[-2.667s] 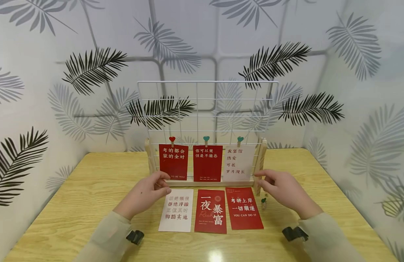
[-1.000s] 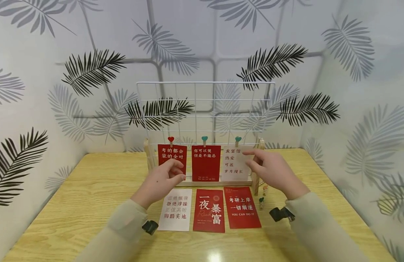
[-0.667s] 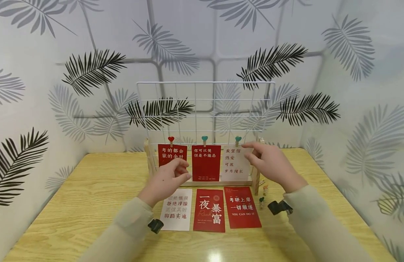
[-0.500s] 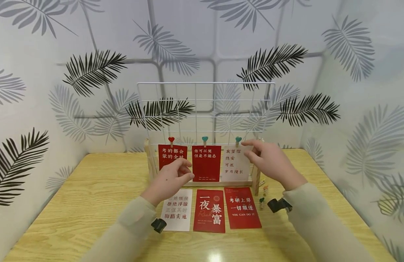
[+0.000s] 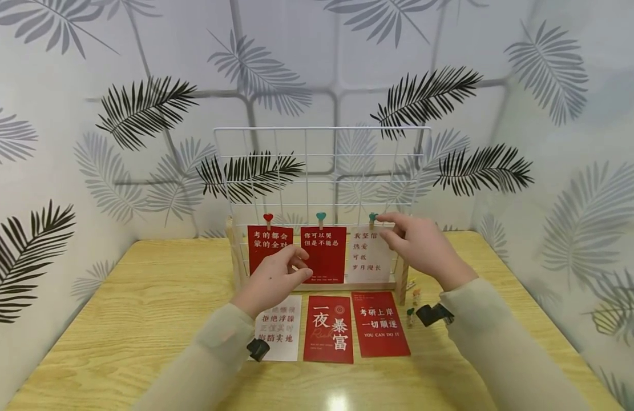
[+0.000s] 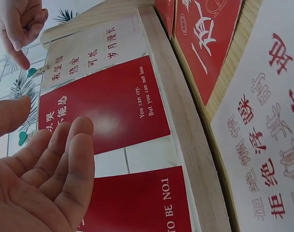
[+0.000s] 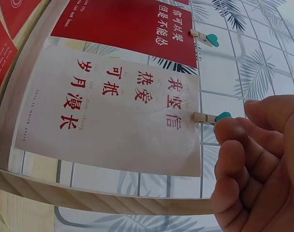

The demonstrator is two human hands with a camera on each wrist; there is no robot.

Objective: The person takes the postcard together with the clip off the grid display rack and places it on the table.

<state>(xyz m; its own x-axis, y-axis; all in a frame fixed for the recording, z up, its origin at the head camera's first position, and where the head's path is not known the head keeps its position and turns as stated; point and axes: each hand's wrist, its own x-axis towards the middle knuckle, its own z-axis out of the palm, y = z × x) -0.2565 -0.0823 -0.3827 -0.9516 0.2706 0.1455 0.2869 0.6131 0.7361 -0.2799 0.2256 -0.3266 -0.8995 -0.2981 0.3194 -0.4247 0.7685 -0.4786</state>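
Observation:
On a white wire grid rack [image 5: 322, 128] hang a red card [image 5: 257, 258], a second red card [image 5: 324, 264] and a white card [image 5: 368, 260], each under a heart-topped clothespin. My right hand [image 5: 424, 245] is at the upper right of the white card. In the right wrist view its index fingertip sits right at the teal-hearted clothespin [image 7: 212, 118], the thumb held apart. My left hand [image 5: 273, 279] hovers before the two red cards, palm facing inward and fingers loosely bent, holding nothing. It hides the lower part of the left red card.
In front of the rack's wooden base [image 5: 358, 286] lie a white card [image 5: 278, 328], a red card [image 5: 329, 349] and another red card [image 5: 383, 339] on the wooden table [image 5: 116, 319]. Small loose clothespins, one green-topped [image 5: 411, 315], lie by the rack's right foot. A leaf-patterned backdrop [image 5: 296, 63] stands behind.
My right hand has risen from beside the rack's right foot to the white card's clothespin. My left hand has moved right, from the rack's lower left to before the red cards.

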